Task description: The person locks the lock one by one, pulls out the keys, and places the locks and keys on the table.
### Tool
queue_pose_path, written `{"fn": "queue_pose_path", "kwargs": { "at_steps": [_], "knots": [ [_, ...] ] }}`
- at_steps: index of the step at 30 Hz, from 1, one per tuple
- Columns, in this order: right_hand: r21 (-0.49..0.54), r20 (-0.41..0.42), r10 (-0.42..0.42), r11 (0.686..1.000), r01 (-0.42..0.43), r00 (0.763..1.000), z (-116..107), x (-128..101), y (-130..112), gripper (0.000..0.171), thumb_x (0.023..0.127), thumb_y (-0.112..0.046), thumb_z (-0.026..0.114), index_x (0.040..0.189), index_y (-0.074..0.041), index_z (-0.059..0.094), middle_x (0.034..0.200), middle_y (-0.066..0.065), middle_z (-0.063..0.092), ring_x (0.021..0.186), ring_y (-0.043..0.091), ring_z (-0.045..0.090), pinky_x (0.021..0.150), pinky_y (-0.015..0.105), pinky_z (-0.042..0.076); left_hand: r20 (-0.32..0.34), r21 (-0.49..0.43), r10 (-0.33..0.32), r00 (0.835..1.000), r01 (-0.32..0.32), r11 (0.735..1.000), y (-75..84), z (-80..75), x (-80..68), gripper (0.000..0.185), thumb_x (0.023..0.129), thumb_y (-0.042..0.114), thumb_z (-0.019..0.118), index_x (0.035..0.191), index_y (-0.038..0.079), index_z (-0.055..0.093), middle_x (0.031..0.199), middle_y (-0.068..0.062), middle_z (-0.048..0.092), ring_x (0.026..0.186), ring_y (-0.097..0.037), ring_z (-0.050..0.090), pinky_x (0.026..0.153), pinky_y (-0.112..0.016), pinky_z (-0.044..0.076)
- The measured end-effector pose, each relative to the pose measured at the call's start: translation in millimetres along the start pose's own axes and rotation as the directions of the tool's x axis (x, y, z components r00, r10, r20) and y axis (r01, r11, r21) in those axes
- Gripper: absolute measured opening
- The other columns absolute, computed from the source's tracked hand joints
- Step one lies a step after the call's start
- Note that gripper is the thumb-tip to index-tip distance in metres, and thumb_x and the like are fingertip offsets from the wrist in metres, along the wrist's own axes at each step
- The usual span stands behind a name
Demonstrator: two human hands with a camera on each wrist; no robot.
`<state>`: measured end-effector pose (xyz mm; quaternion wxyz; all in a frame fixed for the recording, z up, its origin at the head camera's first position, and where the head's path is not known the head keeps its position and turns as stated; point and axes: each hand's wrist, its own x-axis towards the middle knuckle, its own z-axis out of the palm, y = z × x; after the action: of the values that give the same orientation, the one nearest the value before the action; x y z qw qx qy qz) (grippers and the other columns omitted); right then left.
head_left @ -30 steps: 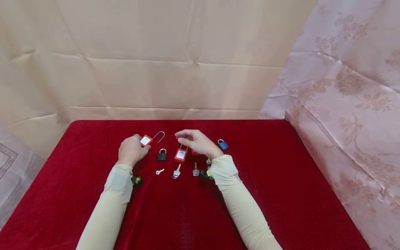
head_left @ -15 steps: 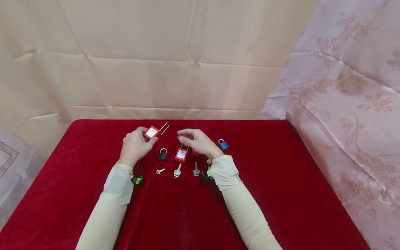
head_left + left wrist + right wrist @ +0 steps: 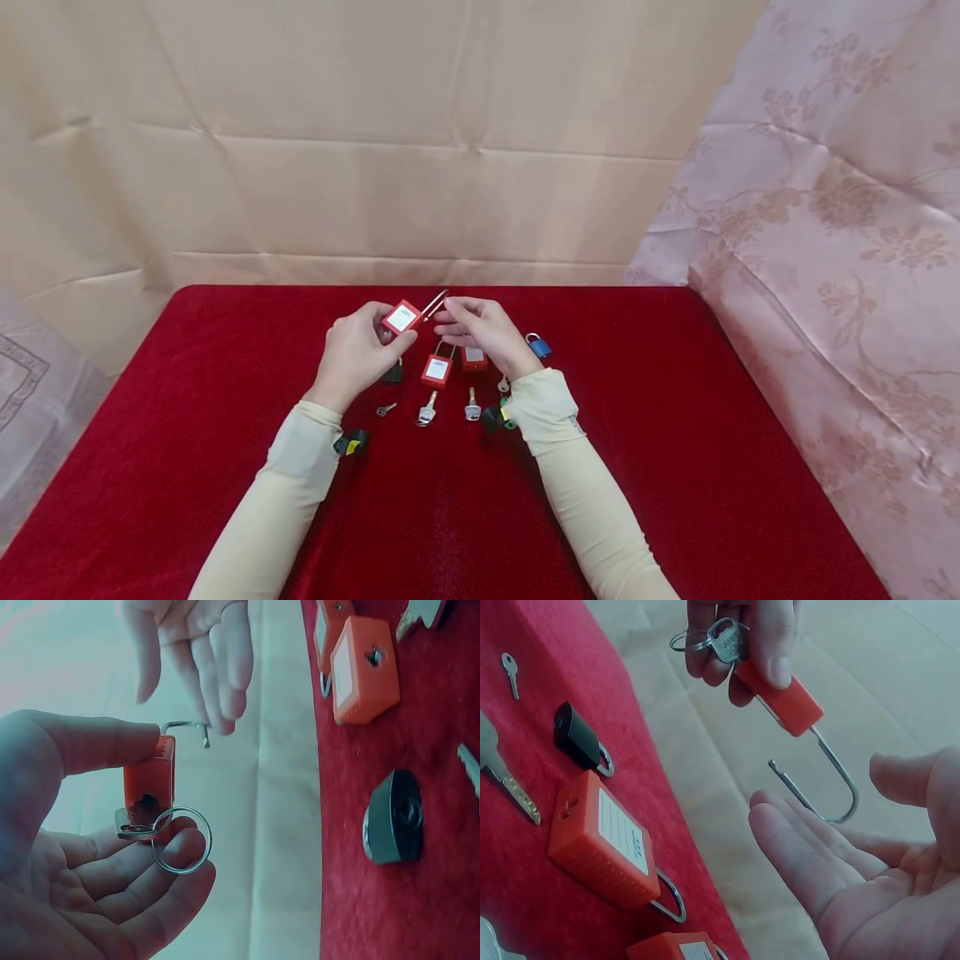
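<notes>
My left hand [image 3: 378, 337] holds a red padlock [image 3: 400, 317] in the air above the red table [image 3: 675, 433], thumb on one side and fingers on the other. Its long steel shackle [image 3: 832, 787] is swung open. A key on a ring [image 3: 180, 840] sits in the bottom of the padlock [image 3: 150, 776]. My right hand [image 3: 453, 312] is open, palm up, its fingertips [image 3: 217, 675] right at the free end of the shackle. I cannot tell whether they touch it.
On the cloth below lie two more red padlocks [image 3: 437, 371] [image 3: 474, 358], a black padlock [image 3: 392, 375], a blue padlock [image 3: 537, 346] and several loose keys [image 3: 427, 412]. Beige cloth hangs behind, pink flowered fabric [image 3: 825, 250] at the right.
My left hand has lifted the red padlock off the table and carried it right towards my right hand. The right hand rose and moved slightly left to meet the shackle.
</notes>
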<state>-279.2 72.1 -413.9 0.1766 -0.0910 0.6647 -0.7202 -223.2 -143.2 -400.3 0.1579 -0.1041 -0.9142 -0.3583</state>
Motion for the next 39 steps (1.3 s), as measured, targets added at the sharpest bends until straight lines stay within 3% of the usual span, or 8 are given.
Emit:
{"fn": "queue_pose_path", "kwargs": {
  "at_steps": [6,13,20,24,31,39],
  "knots": [
    [0.041,-0.012,-0.009,0.999,0.010,1.000,1,-1,-2,0.044,0.106,-0.022,0.057,0.139,0.007,0.054,0.119,0.023,0.068,0.103,0.028,0.071,0.091,0.041,0.056,0.025,-0.012,0.006,1.000,-0.006,1.000,5.4,6.9,-1.9,0.042,0.085,0.028,0.079,0.115,0.001,0.068,0.082,-0.007,0.069,0.070,-0.019,0.062,0.063,-0.036,0.050],
    [0.114,-0.050,-0.024,0.993,0.030,0.998,2,-2,-4,0.045,0.106,-0.015,0.055,0.141,0.011,0.048,0.133,0.036,0.055,0.091,0.017,0.072,0.088,0.040,0.057,0.045,-0.035,0.018,0.999,-0.017,0.999,8.4,12.0,-2.5,0.043,0.086,0.028,0.080,0.116,0.001,0.068,0.085,-0.010,0.071,0.070,-0.019,0.061,0.063,-0.035,0.050],
    [0.180,-0.081,-0.071,0.980,0.085,0.994,0,-2,-5,0.038,0.106,-0.012,0.055,0.138,0.008,0.053,0.126,0.027,0.064,0.091,0.020,0.073,0.085,0.038,0.058,0.047,-0.058,0.013,0.999,-0.011,0.998,12.7,14.4,-2.5,0.044,0.084,0.029,0.084,0.115,0.002,0.069,0.086,-0.007,0.071,0.071,-0.019,0.061,0.063,-0.034,0.050],
    [0.204,-0.082,-0.099,0.972,0.114,0.992,-1,-2,-5,0.038,0.106,-0.007,0.053,0.140,0.009,0.051,0.126,0.029,0.064,0.091,0.020,0.073,0.085,0.039,0.058,0.032,-0.061,0.024,0.999,-0.022,0.998,15.1,15.8,-2.3,0.043,0.081,0.031,0.086,0.111,0.004,0.070,0.081,-0.004,0.069,0.070,-0.018,0.060,0.062,-0.034,0.049],
    [0.225,-0.092,-0.114,0.965,0.132,0.989,-3,-3,-6,0.043,0.104,-0.004,0.054,0.147,-0.003,0.050,0.128,0.031,0.062,0.089,0.022,0.074,0.082,0.041,0.059,0.015,-0.049,0.046,0.999,-0.045,0.998,16.9,16.9,-2.4,0.044,0.078,0.033,0.089,0.107,0.004,0.071,0.081,-0.004,0.070,0.070,-0.017,0.061,0.063,-0.034,0.048],
    [0.227,-0.091,-0.134,0.962,0.151,0.987,-3,-4,-7,0.040,0.103,-0.001,0.056,0.143,-0.001,0.054,0.115,0.022,0.070,0.086,0.020,0.074,0.081,0.041,0.059,0.015,-0.030,0.056,0.998,-0.056,0.998,15.8,17.3,-1.4,0.044,0.077,0.034,0.090,0.105,0.005,0.072,0.081,-0.003,0.071,0.070,-0.017,0.061,0.064,-0.034,0.048]
  ]
}}
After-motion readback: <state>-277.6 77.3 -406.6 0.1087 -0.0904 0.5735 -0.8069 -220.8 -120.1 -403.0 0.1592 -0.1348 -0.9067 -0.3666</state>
